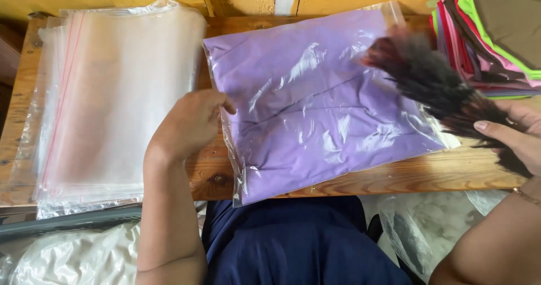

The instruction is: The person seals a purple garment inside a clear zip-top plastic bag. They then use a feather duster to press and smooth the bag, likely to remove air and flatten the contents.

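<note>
Dark blue clothing (pixel 293 245) of the seated person fills the near edge, below the wooden table (pixel 394 178). On the table lies a folded purple garment sealed in a clear plastic bag (pixel 315 105), its near corner overhanging the edge. Left hand (pixel 189 121), fingers curled, presses the bag's left edge and grips nothing. Right hand (pixel 515 136) is closed round the handle of a dark feather duster (pixel 434 82) (blurred, apparently mid-sweep) over the bag's right side. Empty clear bags (pixel 107 93) are stacked at left; folded coloured garments (pixel 496 31) are piled far right. Step judged: dusting the packed bag; the next stroke calls for the left hand's steady hold.
</note>
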